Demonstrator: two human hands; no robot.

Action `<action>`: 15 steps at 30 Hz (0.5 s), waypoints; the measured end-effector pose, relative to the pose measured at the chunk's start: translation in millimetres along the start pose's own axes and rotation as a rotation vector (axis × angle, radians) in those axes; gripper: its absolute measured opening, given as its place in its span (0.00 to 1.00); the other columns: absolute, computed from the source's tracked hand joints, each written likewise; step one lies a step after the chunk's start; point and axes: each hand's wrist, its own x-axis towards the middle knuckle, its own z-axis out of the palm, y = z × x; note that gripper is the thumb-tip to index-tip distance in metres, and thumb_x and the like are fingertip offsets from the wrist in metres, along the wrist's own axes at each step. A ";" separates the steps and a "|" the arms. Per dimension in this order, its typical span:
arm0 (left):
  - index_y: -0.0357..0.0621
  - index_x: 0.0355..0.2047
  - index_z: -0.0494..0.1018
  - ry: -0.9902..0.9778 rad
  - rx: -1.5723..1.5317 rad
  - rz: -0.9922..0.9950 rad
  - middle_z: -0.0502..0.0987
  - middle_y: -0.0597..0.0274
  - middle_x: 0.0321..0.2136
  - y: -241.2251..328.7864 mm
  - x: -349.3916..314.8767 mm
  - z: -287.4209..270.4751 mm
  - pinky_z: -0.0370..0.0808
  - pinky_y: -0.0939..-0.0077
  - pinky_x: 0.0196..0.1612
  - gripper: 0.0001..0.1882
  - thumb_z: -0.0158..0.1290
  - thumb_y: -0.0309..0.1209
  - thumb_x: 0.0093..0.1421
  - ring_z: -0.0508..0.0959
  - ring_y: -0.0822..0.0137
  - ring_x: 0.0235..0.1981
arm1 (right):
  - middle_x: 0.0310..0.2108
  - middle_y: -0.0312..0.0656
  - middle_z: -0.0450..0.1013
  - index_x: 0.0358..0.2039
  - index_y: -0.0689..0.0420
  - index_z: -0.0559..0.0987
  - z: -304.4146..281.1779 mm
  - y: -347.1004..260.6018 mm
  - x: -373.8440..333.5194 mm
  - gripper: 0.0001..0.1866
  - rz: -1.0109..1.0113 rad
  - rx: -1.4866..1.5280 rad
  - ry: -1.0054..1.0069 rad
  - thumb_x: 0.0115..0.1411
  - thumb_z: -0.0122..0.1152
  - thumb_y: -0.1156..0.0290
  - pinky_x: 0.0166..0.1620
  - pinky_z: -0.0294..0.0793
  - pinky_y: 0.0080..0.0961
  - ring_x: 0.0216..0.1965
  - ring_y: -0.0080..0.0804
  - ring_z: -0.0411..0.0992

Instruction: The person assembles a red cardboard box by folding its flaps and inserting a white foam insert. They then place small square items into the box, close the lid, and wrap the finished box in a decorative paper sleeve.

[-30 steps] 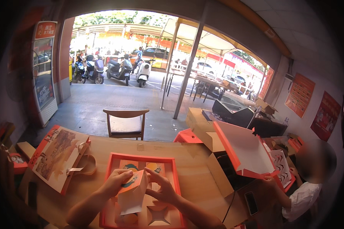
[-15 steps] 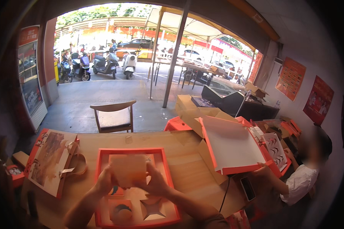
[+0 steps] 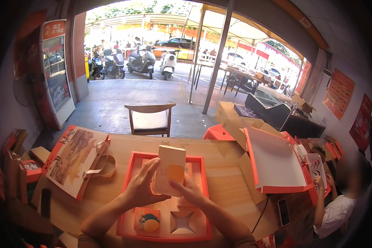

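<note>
Box (image 3: 171, 160) held between left hand (image 3: 139, 189) and right hand (image 3: 191, 192) — faint print, apparently text, blurred.

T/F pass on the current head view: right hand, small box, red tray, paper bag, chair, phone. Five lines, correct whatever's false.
1. The right hand has its thumb on the small box. True.
2. The small box lies flat inside the red tray. False: it is held up over it.
3. The paper bag lies left of the red tray. True.
4. The chair stands at the near side of the table. False: it is beyond the far edge.
5. A phone lies right of the red tray. True.
</note>
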 end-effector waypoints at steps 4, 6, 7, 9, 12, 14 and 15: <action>0.41 0.77 0.47 -0.013 -0.092 -0.124 0.67 0.39 0.66 -8.7 -5.5 3.2 0.86 0.51 0.51 0.68 0.81 0.43 0.47 0.79 0.41 0.58 | 0.69 0.47 0.66 0.82 0.52 0.43 6.5 -15.2 -7.1 0.54 -0.106 -0.003 0.099 0.69 0.71 0.58 0.54 0.82 0.37 0.62 0.36 0.75; 0.41 0.78 0.45 0.005 -0.165 -0.199 0.69 0.40 0.65 -11.4 -7.6 4.4 0.86 0.53 0.51 0.70 0.81 0.43 0.47 0.82 0.45 0.56 | 0.71 0.47 0.65 0.83 0.48 0.39 4.2 -17.0 -11.5 0.62 -0.198 -0.062 0.052 0.64 0.76 0.58 0.53 0.82 0.37 0.62 0.37 0.75; 0.40 0.79 0.44 0.016 -0.172 -0.191 0.70 0.40 0.65 -13.5 -7.8 4.6 0.86 0.54 0.51 0.71 0.82 0.43 0.47 0.82 0.46 0.55 | 0.72 0.47 0.64 0.83 0.47 0.39 2.9 -16.7 -12.4 0.64 -0.222 -0.132 0.041 0.61 0.79 0.59 0.52 0.82 0.36 0.61 0.38 0.75; 0.40 0.79 0.41 0.038 -0.184 -0.177 0.71 0.41 0.64 -17.5 -8.1 4.5 0.86 0.55 0.51 0.73 0.82 0.42 0.46 0.83 0.48 0.54 | 0.73 0.46 0.63 0.83 0.44 0.39 0.3 -14.6 -12.6 0.70 -0.270 -0.271 0.015 0.55 0.84 0.60 0.51 0.82 0.34 0.61 0.39 0.76; 0.40 0.79 0.42 0.106 -0.284 -0.124 0.71 0.41 0.65 -21.1 -7.8 6.5 0.86 0.56 0.52 0.73 0.82 0.41 0.46 0.83 0.48 0.54 | 0.71 0.48 0.65 0.83 0.44 0.39 -3.6 -6.8 -10.7 0.73 -0.257 -0.238 0.031 0.51 0.87 0.62 0.49 0.82 0.33 0.61 0.39 0.76; 0.40 0.79 0.45 0.041 -0.240 -0.132 0.71 0.41 0.65 -12.8 -0.9 -1.9 0.86 0.56 0.53 0.70 0.82 0.40 0.46 0.82 0.49 0.56 | 0.68 0.47 0.67 0.82 0.44 0.44 -3.4 -6.3 -9.3 0.71 -0.239 -0.187 0.051 0.49 0.89 0.64 0.48 0.83 0.33 0.59 0.38 0.77; 0.40 0.79 0.47 0.010 -0.218 -0.137 0.71 0.42 0.65 -9.1 1.3 -5.3 0.86 0.56 0.53 0.69 0.82 0.39 0.46 0.82 0.49 0.56 | 0.67 0.47 0.68 0.81 0.44 0.46 -2.9 -6.5 -8.9 0.70 -0.228 -0.161 0.060 0.48 0.89 0.65 0.48 0.83 0.33 0.58 0.37 0.77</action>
